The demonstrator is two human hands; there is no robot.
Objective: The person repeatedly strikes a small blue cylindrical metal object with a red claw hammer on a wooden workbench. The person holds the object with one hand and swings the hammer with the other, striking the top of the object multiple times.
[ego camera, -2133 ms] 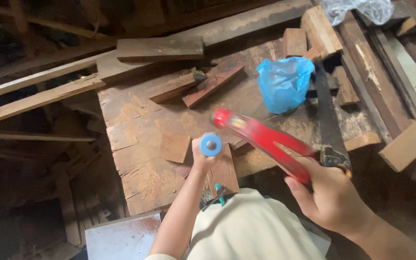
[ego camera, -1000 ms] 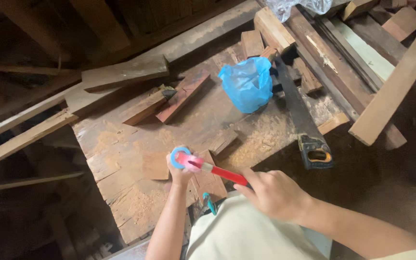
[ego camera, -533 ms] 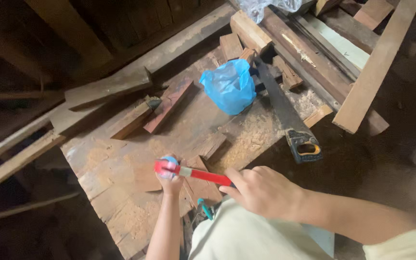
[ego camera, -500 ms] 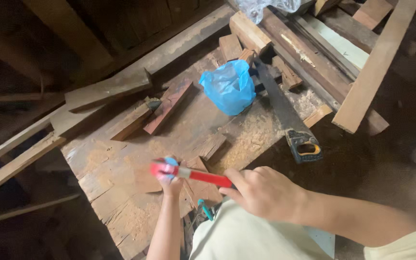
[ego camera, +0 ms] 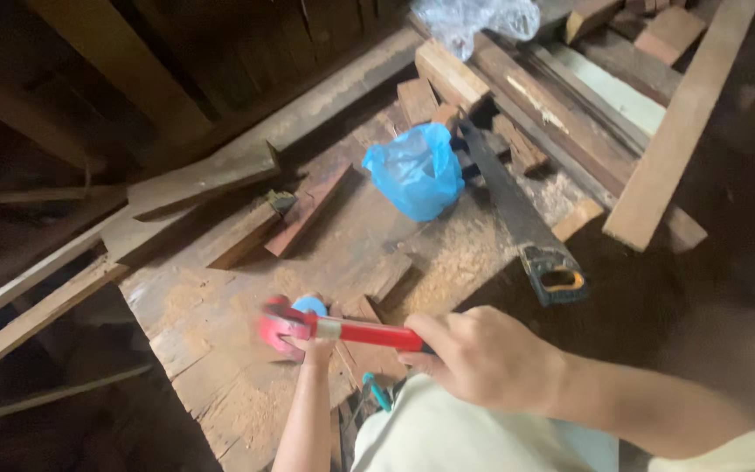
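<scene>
Red hammer (ego camera: 342,330) gripped in right hand (ego camera: 482,357); left hand (ego camera: 315,348) pinches blue ring (ego camera: 309,305)

Dim overall, daylight from upper right; bright on the pale wooden planks (ego camera: 657,131) and crumpled blue plastic bag (ego camera: 414,170); deep shadow at left; motion-blurred around the red hammer head (ego camera: 280,325); soft throughout.

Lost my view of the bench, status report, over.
Right hand gripping red hammer. Left hand on small wood piece beside blue roll. Handsaw and blue bag lie apart.
</scene>
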